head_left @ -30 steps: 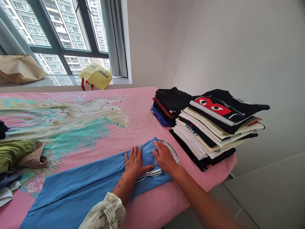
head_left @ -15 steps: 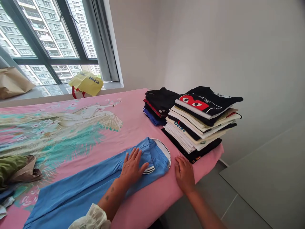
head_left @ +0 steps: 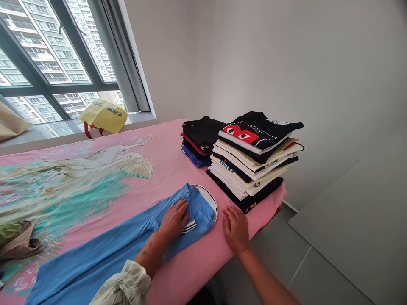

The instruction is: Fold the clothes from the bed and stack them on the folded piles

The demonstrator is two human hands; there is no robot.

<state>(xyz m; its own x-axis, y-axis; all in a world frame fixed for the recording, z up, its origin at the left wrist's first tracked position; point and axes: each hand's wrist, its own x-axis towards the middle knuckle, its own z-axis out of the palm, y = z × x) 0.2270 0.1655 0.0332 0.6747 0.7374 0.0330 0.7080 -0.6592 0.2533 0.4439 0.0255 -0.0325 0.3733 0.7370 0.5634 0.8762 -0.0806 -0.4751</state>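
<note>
A blue shirt with a white-trimmed collar lies stretched along the near edge of the pink bed sheet. My left hand rests flat on it just below the collar, fingers spread, holding nothing. My right hand lies flat on the bare sheet to the right of the collar, fingers stretched out, not touching the shirt.
A tall pile of folded shirts with a black red-eyed one on top stands at the bed's right corner; a lower dark pile sits behind it. A yellow bag lies on the windowsill. Loose clothes lie at the left.
My right hand has slid off the shirt's collar onto the sheet at its right. The left hand stays on the shirt. The view has turned right.
</note>
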